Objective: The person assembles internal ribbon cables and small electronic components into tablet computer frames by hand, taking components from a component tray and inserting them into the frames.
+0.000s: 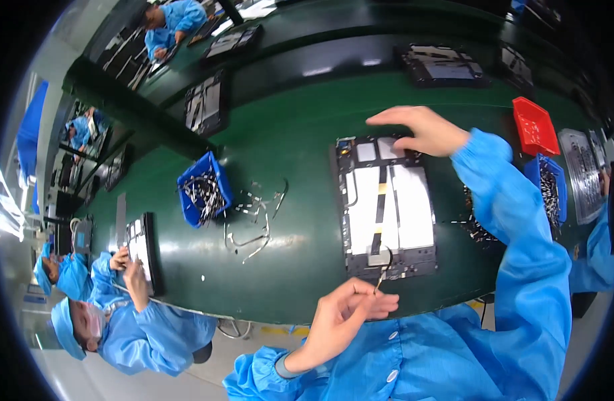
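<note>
An opened tablet (360, 194) lies on the green bench in front of me, with silver battery panels, a dark ribbon strip and yellow tape showing. At its near edge my left hand (340, 317) pinches a thin, curved dark cable (382, 275) between thumb and fingertips. That cable's upper end is over the tablet's lower part; whether it is attached I cannot tell. My right hand (430, 131) is over the far right corner of the tablet, its thumb and fingers spread apart around nothing.
Left of the tablet are loose cables (259, 234) and a blue bin (205, 190) of small parts. At right are a red tray (535, 127), another blue bin (549, 187) and a clear tray (582, 175). Further tablets (444, 65) lie beyond. A co-worker (130, 327) sits at left.
</note>
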{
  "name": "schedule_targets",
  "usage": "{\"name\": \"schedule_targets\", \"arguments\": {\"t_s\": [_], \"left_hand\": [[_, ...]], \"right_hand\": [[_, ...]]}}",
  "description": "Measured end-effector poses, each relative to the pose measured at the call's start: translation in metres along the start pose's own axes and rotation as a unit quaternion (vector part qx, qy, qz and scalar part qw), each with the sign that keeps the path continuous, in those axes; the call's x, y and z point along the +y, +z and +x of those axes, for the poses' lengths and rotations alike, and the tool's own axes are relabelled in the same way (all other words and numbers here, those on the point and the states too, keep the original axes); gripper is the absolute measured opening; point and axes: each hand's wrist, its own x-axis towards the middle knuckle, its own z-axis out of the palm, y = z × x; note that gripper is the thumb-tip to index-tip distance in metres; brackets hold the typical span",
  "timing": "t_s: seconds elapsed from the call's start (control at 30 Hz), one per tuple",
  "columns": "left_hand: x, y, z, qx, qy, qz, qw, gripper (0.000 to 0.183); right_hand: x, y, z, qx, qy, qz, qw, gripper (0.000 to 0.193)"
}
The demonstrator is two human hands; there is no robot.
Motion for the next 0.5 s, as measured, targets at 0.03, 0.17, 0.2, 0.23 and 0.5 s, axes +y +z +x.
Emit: {"name": "schedule_targets", "arguments": {"t_s": [0.03,0.17,0.2,0.23,0.5], "left_hand": [[0.001,-0.003,0.001,0.019,0.046,0.031,0.998,0.014],[0.003,-0.01,0.02,0.047,0.095,0.05,0.993,0.014],[0.003,-0.01,0.024,0.037,0.096,0.054,0.993,0.014],[0.003,-0.011,0.025,0.031,0.098,0.035,0.994,0.014],[-0.029,-0.036,0.036,0.235,0.255,0.384,0.856,0.051]], "right_hand": [[-0.033,-0.014,-0.01,0.016,0.011,0.01,1.0,0.056],[-0.139,0.001,-0.067,-0.024,0.025,0.098,0.995,0.044],[-0.154,0.012,-0.073,-0.018,0.027,0.099,0.995,0.041],[-0.157,0.022,-0.076,-0.025,0.029,0.1,0.994,0.041],[-0.136,0.055,-0.053,0.084,0.241,0.337,0.906,0.019]]}}
